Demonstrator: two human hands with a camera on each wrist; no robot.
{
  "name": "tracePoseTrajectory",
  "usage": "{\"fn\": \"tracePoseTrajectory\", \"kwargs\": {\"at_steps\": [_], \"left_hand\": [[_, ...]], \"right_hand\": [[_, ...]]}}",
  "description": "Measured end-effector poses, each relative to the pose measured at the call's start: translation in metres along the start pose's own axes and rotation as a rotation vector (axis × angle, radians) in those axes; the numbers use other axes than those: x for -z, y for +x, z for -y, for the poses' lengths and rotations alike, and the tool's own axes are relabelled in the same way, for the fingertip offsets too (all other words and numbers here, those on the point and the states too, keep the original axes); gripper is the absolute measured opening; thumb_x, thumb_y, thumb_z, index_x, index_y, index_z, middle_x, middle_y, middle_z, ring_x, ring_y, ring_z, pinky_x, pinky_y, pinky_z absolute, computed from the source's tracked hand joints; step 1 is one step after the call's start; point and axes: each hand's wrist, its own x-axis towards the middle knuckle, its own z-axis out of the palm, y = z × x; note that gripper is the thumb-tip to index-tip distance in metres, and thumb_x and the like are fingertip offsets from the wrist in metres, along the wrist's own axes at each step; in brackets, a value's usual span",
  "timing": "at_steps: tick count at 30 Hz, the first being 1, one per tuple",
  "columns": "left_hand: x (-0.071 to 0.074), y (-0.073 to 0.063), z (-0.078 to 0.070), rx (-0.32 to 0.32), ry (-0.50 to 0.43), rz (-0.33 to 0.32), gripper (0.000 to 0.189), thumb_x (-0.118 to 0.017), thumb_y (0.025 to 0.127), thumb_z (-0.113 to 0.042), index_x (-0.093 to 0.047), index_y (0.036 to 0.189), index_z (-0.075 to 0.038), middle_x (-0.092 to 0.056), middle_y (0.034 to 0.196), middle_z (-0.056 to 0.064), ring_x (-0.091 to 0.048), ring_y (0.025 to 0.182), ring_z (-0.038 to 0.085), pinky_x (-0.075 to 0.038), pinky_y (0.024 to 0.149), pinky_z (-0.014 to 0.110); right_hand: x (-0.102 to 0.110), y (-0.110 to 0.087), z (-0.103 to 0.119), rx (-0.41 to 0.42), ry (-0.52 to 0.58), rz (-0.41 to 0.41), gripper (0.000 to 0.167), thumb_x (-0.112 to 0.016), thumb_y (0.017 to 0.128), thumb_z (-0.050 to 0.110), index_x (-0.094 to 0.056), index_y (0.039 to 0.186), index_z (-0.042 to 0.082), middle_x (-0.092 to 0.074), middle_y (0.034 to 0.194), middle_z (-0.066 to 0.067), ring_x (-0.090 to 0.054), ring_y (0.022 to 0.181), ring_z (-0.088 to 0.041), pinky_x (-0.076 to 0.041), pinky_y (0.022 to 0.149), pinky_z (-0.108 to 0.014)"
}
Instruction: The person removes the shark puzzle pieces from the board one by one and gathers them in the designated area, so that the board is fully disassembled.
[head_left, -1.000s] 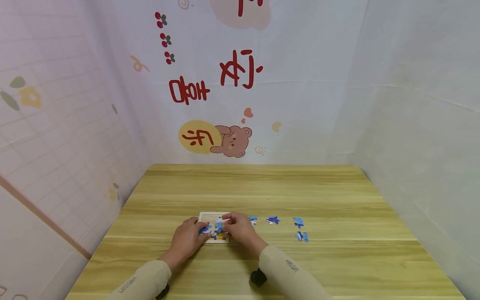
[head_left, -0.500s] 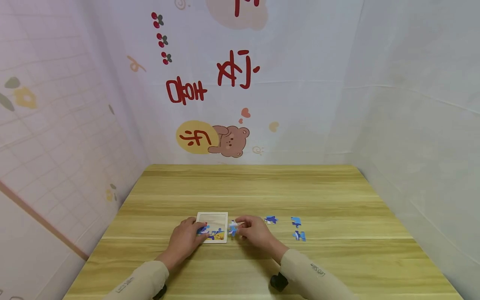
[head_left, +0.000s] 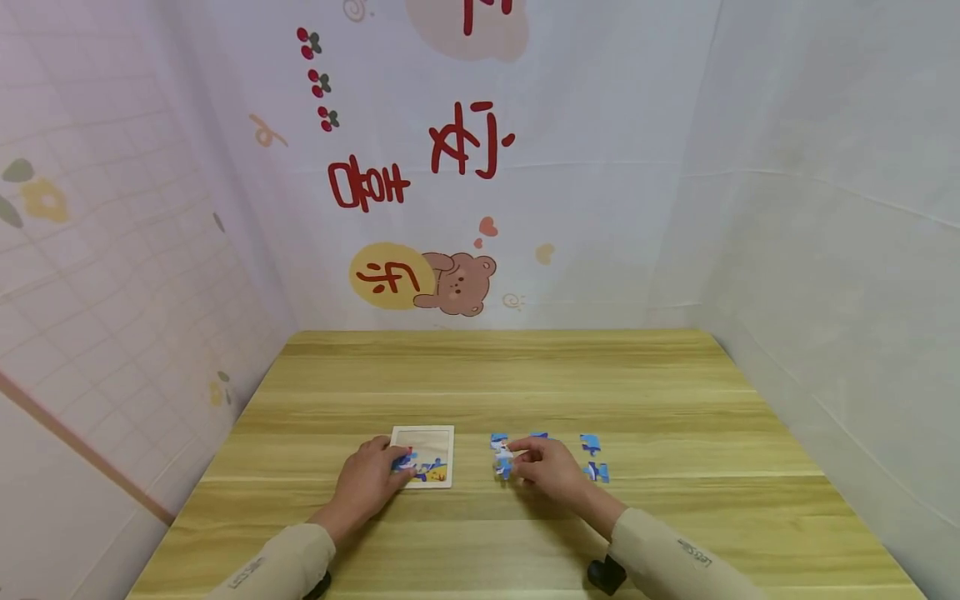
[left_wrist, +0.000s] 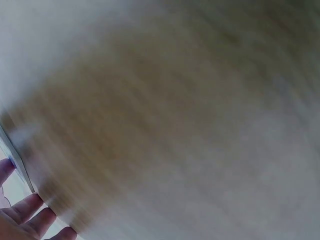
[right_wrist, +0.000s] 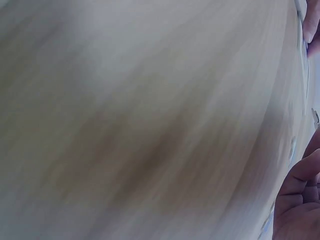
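A square jigsaw frame [head_left: 452,457] with a white border lies left of centre on the table in the head view. Pieces with a blue and yellow sea picture [head_left: 431,471] fill its lower part; bare backing shows above. My left hand [head_left: 367,479] holds the frame's left side, thumb and index finger reaching over the picture. In the left wrist view its fingertips [left_wrist: 34,198] lie along the frame's edge. Right of the frame, my right hand [head_left: 553,471] pinches a blue and white jigsaw piece [head_left: 503,467] between thumb and fingers, close over the table.
Another blue and white piece [head_left: 498,440] lies just beyond the pinched one. A dark-blue piece [head_left: 538,435] is partly hidden behind the right hand. Two more, an upper piece [head_left: 590,443] and a lower piece [head_left: 597,472], lie farther right on the wooden table [head_left: 480,375].
My right hand has lifted the blue and white piece out of the frame area and carried it right, beside the loose pieces. The left hand has stayed on the frame.
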Motion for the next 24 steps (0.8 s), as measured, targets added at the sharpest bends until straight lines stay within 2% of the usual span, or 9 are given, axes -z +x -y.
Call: {"fn": "tracePoseTrajectory", "kwargs": {"at_steps": [5,13,24], "left_hand": [[0.000,0.000,0.000,0.007,0.000,0.013,0.037,-0.077,0.087,-0.031,-0.073,0.115,-0.007,-0.061,0.119,0.020,-0.059,0.108,0.038,-0.048,0.088,0.057],[0.002,0.000,-0.001,0.008,-0.001,0.023,0.037,-0.078,0.087,-0.031,-0.073,0.114,-0.007,-0.061,0.120,0.021,-0.059,0.109,0.039,-0.048,0.089,0.057],[0.002,0.000,-0.002,0.010,-0.010,0.020,0.037,-0.078,0.086,-0.030,-0.073,0.114,-0.006,-0.061,0.120,0.022,-0.059,0.109,0.039,-0.047,0.089,0.058]], "right_hand": [[0.020,-0.007,-0.010,-0.020,-0.005,-0.030,0.030,-0.067,0.091,-0.001,-0.065,0.121,-0.003,-0.065,0.084,-0.005,-0.061,0.067,-0.019,-0.050,0.058,-0.029],[0.048,-0.024,-0.019,-0.022,0.024,-0.032,0.032,-0.066,0.091,-0.002,-0.061,0.122,-0.009,-0.065,0.085,-0.008,-0.058,0.066,-0.016,-0.050,0.056,-0.025],[0.053,-0.023,-0.020,-0.037,-0.008,-0.052,0.029,-0.066,0.091,-0.003,-0.062,0.119,-0.009,-0.064,0.081,-0.006,-0.056,0.059,-0.015,-0.045,0.051,-0.024]]}}
